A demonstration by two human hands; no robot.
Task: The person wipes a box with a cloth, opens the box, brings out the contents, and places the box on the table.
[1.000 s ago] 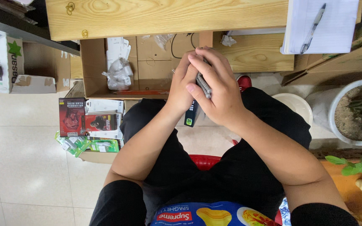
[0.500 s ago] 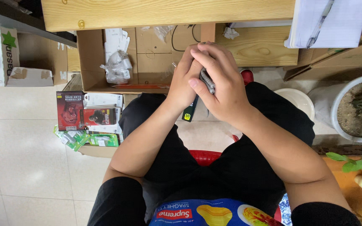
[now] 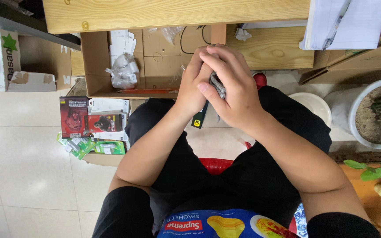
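Both hands, left hand (image 3: 195, 88) and right hand (image 3: 232, 90), clamp together on a dark green tool (image 3: 200, 118) (half hidden); a slackened grip could drop it.

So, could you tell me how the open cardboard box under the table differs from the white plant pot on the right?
The cardboard box is brown and straight-sided, while the plant pot is white and round. The box holds loose white packets and crumpled plastic; the pot holds soil and a green plant. The box sits beside the left hand, the pot farther out beyond the right hand. Both stand on the tiled floor, open at the top.
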